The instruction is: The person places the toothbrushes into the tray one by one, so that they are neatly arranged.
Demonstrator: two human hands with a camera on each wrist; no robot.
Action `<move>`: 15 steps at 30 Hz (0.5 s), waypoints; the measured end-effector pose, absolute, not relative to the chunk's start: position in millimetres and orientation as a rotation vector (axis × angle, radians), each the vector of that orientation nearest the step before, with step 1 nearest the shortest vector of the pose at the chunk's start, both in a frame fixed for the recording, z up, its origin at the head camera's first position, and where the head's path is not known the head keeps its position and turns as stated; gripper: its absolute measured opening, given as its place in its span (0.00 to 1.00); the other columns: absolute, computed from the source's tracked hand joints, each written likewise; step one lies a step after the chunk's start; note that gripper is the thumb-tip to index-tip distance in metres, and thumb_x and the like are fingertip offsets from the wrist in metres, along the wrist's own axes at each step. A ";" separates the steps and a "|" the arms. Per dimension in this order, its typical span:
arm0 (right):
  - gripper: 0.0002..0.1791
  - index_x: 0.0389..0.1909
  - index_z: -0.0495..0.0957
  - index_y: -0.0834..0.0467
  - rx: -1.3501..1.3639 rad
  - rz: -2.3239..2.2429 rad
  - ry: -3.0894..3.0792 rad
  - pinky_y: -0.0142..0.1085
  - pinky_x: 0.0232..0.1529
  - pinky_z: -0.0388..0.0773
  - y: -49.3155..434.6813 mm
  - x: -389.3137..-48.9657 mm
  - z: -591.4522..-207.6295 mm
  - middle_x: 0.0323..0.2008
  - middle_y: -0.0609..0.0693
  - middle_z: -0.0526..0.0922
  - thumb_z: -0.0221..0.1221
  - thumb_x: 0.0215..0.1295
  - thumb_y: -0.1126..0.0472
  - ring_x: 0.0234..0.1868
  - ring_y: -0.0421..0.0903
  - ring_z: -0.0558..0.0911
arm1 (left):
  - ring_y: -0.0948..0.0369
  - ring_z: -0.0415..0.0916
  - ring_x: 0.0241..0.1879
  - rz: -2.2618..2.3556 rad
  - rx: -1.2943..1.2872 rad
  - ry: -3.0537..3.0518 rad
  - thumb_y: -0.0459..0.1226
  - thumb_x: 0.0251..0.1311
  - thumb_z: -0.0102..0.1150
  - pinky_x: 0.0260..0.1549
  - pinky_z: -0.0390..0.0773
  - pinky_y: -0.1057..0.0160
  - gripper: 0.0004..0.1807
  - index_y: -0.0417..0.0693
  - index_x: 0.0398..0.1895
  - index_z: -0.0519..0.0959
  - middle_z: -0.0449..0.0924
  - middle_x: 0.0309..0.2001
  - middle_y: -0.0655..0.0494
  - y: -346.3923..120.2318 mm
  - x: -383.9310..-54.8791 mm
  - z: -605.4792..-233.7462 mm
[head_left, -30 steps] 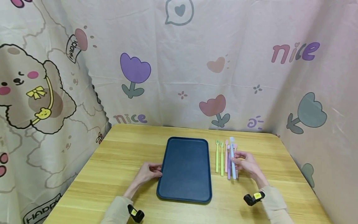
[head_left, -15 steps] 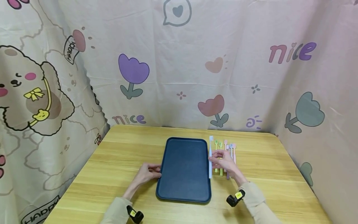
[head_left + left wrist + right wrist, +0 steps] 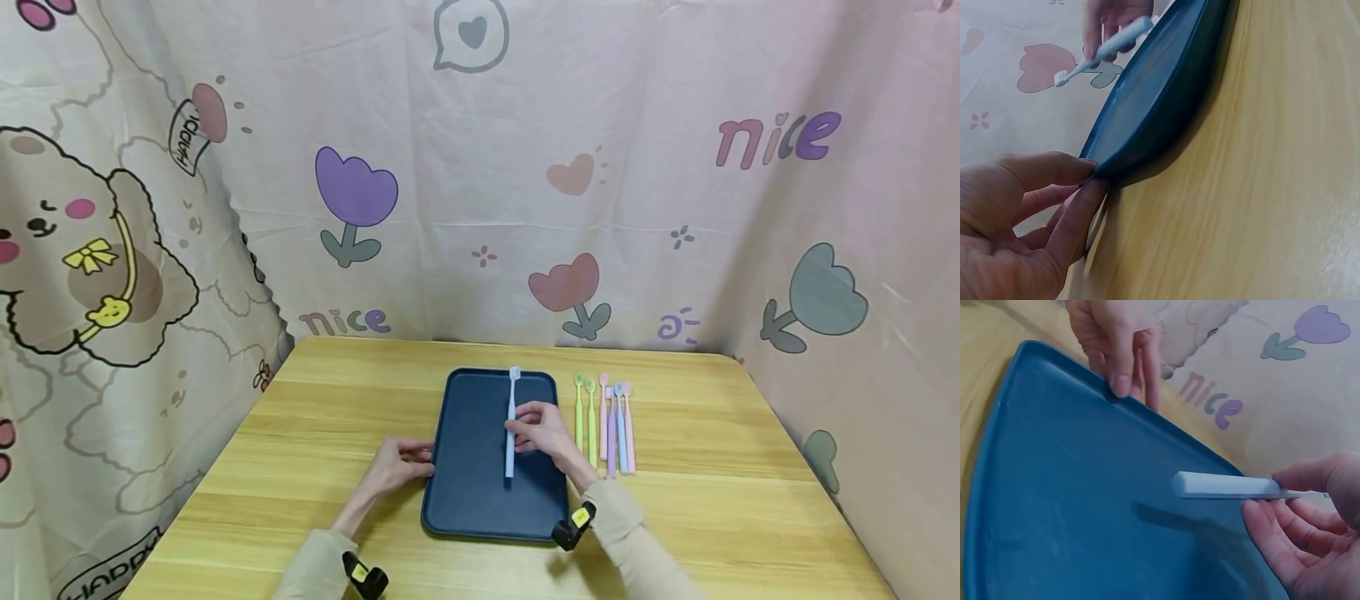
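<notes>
A light blue toothbrush (image 3: 511, 458) is pinched between the thumb and fingers of my right hand (image 3: 546, 432), over the dark blue tray (image 3: 472, 500). In the right wrist view, the toothbrush handle (image 3: 1222, 485) hovers above the tray floor and casts a shadow on it. My left hand (image 3: 392, 465) holds the tray's left rim; the left wrist view shows thumb and fingers (image 3: 1079, 215) gripping that edge. Several more toothbrushes lie in a row to the right of the tray: green ones (image 3: 592, 417), pink ones (image 3: 628, 425), a purple one (image 3: 611, 433) and a blue one (image 3: 621, 425).
All of this is on a wood-grain table (image 3: 720, 467). Behind it and along the sides hangs a printed curtain (image 3: 480, 192), meeting the table's far edge.
My right hand has carried the light blue toothbrush leftward from the row, past the tray's right rim, to above the tray. The left hand stays on the rim.
</notes>
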State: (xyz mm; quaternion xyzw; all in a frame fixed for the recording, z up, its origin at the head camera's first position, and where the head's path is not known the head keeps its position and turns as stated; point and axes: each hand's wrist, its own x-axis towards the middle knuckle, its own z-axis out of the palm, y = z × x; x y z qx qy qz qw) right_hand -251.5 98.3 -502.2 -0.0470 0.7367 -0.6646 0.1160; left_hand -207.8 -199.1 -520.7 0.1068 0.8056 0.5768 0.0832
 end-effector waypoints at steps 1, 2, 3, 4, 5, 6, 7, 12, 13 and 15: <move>0.16 0.49 0.75 0.71 -0.142 -1.947 2.164 0.40 0.32 0.89 93.8 -251.7 -504.2 0.28 0.51 0.83 0.64 0.64 0.67 0.23 0.41 0.82 | 0.65 0.82 0.33 1.721 0.314 2.408 0.26 0.52 0.69 0.31 0.82 0.73 0.26 0.23 0.56 0.77 0.85 0.40 0.29 -198.8 -207.6 -520.4; 0.16 0.49 0.75 0.71 -0.149 -1.950 2.169 0.40 0.31 0.89 89.5 -251.7 -506.2 0.29 0.51 0.83 0.64 0.64 0.67 0.22 0.40 0.82 | 0.65 0.82 0.33 1.717 0.322 2.414 0.26 0.52 0.69 0.31 0.82 0.73 0.26 0.22 0.56 0.77 0.85 0.40 0.29 -198.3 -207.3 -520.0; 0.16 0.49 0.75 0.72 -0.153 -1.954 2.174 0.40 0.31 0.89 85.5 -251.6 -508.0 0.29 0.52 0.83 0.64 0.64 0.67 0.22 0.40 0.82 | 0.65 0.82 0.33 1.721 0.315 2.409 0.25 0.52 0.69 0.31 0.82 0.73 0.26 0.22 0.56 0.77 0.85 0.39 0.30 -197.7 -207.1 -519.7; 0.16 0.49 0.75 0.72 -0.159 -1.958 2.171 0.40 0.31 0.89 81.5 -251.5 -509.6 0.29 0.52 0.83 0.64 0.64 0.67 0.23 0.40 0.82 | 0.65 0.82 0.33 1.725 0.313 2.404 0.25 0.51 0.69 0.31 0.82 0.73 0.26 0.22 0.55 0.77 0.85 0.39 0.30 -197.4 -206.8 -519.5; 0.16 0.50 0.75 0.72 -0.162 -1.963 2.167 0.40 0.32 0.89 77.7 -251.1 -510.9 0.29 0.53 0.83 0.63 0.64 0.67 0.23 0.40 0.82 | 0.65 0.82 0.33 1.729 0.308 2.402 0.25 0.51 0.69 0.31 0.82 0.72 0.26 0.22 0.55 0.78 0.85 0.39 0.31 -196.8 -206.4 -519.3; 0.17 0.50 0.75 0.72 -0.165 -1.965 2.165 0.40 0.32 0.89 74.1 -250.9 -512.4 0.29 0.54 0.83 0.63 0.64 0.67 0.23 0.40 0.82 | 0.65 0.82 0.33 1.732 0.304 2.399 0.25 0.51 0.69 0.31 0.82 0.73 0.26 0.22 0.55 0.78 0.85 0.38 0.31 -196.2 -205.9 -518.8; 0.17 0.50 0.75 0.72 -0.164 -1.964 2.165 0.40 0.32 0.89 70.6 -250.2 -513.2 0.30 0.54 0.83 0.63 0.64 0.67 0.23 0.40 0.82 | 0.65 0.82 0.33 1.734 0.296 2.394 0.25 0.51 0.69 0.31 0.82 0.72 0.26 0.22 0.55 0.78 0.85 0.38 0.31 -195.5 -205.4 -518.5; 0.17 0.50 0.75 0.71 -0.181 -1.947 2.173 0.40 0.32 0.89 54.7 -249.9 -519.3 0.31 0.57 0.85 0.64 0.65 0.66 0.23 0.40 0.83 | 0.66 0.81 0.33 1.735 0.251 2.397 0.26 0.51 0.70 0.32 0.82 0.72 0.27 0.24 0.56 0.78 0.86 0.38 0.34 -194.5 -204.1 -520.2; 0.16 0.49 0.75 0.71 -0.186 -1.938 2.182 0.40 0.31 0.89 51.9 -250.1 -520.4 0.31 0.58 0.85 0.64 0.65 0.66 0.23 0.40 0.83 | 0.66 0.81 0.33 1.734 0.245 2.400 0.27 0.51 0.70 0.32 0.82 0.72 0.27 0.25 0.56 0.78 0.86 0.38 0.36 -194.5 -203.8 -520.4; 0.16 0.49 0.76 0.71 -0.192 -1.924 2.206 0.39 0.30 0.88 46.4 -251.1 -522.9 0.31 0.60 0.86 0.64 0.65 0.65 0.22 0.40 0.83 | 0.67 0.82 0.32 1.750 0.260 2.407 0.28 0.50 0.71 0.32 0.83 0.71 0.26 0.26 0.55 0.79 0.87 0.36 0.40 -194.4 -203.3 -521.1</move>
